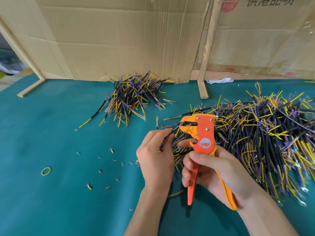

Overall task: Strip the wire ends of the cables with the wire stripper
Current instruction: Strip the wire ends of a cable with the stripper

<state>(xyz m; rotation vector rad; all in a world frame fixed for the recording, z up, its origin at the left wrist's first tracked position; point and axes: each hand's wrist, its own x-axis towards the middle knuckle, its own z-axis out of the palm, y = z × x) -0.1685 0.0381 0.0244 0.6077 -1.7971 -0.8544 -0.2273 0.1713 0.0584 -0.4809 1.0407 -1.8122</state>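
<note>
My right hand (213, 172) grips both handles of the orange wire stripper (203, 133), its jaws pointing left. My left hand (156, 154) pinches a short black cable (172, 132) whose coloured wire ends reach into the stripper's jaws (185, 125). A big heap of black cables with yellow and purple wires (259, 138) lies on the right, under and behind the tool. A smaller pile of cables (133, 96) lies farther back in the middle.
The table has a green mat (51, 133). Small cut insulation bits and ring terminals (111, 150) are scattered on it left of my hands, with a yellow rubber band (46, 171). Cardboard sheets (119, 40) and wooden slats (204, 65) stand along the back.
</note>
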